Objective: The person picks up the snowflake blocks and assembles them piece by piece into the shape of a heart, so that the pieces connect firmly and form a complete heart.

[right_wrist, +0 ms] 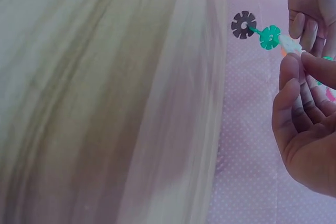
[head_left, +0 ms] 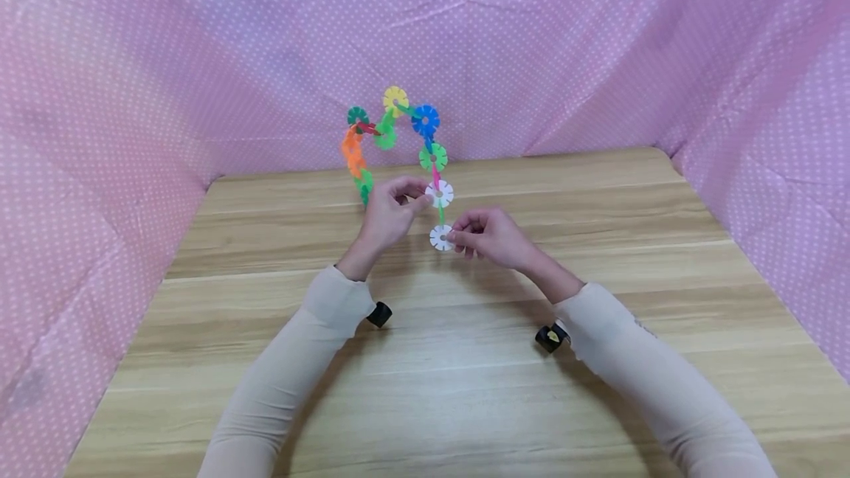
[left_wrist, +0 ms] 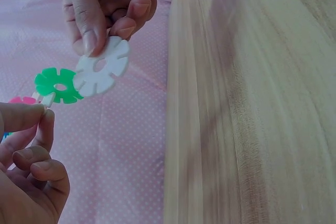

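Note:
A chain of notched plastic snowflake discs, joined slot to slot, arches up over the table and back down. My left hand [head_left: 390,214] pinches a white disc [head_left: 439,193] low on the chain's right side. Below it a green disc [left_wrist: 52,84] links to the end white disc [left_wrist: 103,67], whose edge my right hand [head_left: 494,237] holds between thumb and fingers. Higher up come a lime green disc [head_left: 433,158], a blue disc [head_left: 426,120] and a yellow disc [head_left: 395,99]. Orange discs [head_left: 353,151] run down the left side, where my left hand hides the lower end.
A wooden table [head_left: 451,375] spreads under both arms. Pink dotted cloth [head_left: 505,57] hangs behind it and at both sides. Small black wrist cameras [head_left: 380,314] stick out beneath the sleeves. In the right wrist view a dark disc [right_wrist: 244,25] belongs to the chain.

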`<state>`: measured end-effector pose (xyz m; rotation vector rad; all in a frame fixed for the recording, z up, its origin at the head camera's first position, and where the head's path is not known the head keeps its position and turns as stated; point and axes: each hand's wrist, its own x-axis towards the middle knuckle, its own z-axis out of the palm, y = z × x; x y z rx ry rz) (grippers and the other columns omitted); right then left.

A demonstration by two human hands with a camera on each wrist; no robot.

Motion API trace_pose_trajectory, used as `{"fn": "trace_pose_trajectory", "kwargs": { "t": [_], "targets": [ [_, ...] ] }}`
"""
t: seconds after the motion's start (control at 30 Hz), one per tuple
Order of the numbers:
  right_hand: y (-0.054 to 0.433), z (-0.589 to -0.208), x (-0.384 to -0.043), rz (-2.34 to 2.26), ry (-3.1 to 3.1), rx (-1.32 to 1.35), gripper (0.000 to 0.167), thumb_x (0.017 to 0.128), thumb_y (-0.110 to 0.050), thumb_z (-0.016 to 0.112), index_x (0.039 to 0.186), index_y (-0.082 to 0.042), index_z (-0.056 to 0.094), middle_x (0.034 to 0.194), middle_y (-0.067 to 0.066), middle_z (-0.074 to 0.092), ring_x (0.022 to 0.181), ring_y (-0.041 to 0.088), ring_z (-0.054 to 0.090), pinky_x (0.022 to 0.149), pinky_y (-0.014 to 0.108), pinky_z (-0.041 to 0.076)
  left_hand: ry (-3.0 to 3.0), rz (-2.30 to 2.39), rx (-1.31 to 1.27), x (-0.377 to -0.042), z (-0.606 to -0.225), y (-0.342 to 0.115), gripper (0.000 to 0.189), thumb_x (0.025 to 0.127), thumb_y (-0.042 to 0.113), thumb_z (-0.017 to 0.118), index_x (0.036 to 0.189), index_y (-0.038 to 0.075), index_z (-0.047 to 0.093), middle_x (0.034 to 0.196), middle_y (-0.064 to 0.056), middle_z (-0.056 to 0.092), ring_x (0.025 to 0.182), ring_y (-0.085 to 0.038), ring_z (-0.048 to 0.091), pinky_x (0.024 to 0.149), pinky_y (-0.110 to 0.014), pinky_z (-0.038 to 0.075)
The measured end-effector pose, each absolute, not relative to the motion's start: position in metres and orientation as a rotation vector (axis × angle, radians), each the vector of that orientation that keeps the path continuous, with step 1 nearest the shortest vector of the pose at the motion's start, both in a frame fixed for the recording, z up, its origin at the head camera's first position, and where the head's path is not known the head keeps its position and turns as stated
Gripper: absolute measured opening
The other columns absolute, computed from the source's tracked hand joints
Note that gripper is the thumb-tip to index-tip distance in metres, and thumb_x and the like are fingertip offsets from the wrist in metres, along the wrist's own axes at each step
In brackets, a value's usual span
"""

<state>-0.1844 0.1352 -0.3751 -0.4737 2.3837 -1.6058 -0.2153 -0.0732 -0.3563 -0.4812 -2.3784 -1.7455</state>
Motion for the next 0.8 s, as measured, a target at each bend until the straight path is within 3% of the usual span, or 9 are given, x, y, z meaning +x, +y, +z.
{"fn": "trace_pose_trajectory", "kwargs": {
  "t": [0.27,0.63,0.8],
  "targets": [
    [0.1366,-0.3731,-0.1868,-1.549,2.416,-0.524,0.012,0.096,-0.015,0.07,0.094,-0.003,0.069,0.081,0.01,0.069,0.064,0.026,0.064,0.053,0.029,0.05,-2.397,-1.738,-0.477,-0.2151,-0.3558,-0.0734,0.014,0.09,0.004,0.074,0.103,0.0,0.075,0.083,-0.008,0.071,0.071,-0.016,0.053,0.063,-0.023,0.038],
    [0.1369,-0.3722,-0.1893,-1.502,2.425,-0.577,0.01,0.097,-0.012,0.068,0.093,-0.002,0.068,0.08,0.011,0.068,0.064,0.026,0.065,0.056,0.035,0.054,-2.391,-1.749,-0.478,-0.2121,-0.355,-0.0749,0.013,0.09,0.003,0.073,0.102,0.0,0.075,0.083,-0.009,0.071,0.074,-0.025,0.054,0.062,-0.023,0.037],
    [0.1373,-0.3718,-0.1895,-1.517,2.424,-0.583,0.009,0.096,-0.01,0.069,0.093,-0.001,0.068,0.078,0.012,0.068,0.062,0.025,0.064,0.056,0.037,0.054,-2.384,-1.766,-0.454,-0.213,-0.356,-0.0747,0.012,0.09,0.001,0.073,0.102,-0.001,0.076,0.083,-0.011,0.07,0.073,-0.02,0.053,0.062,-0.023,0.037]
  ]
}}
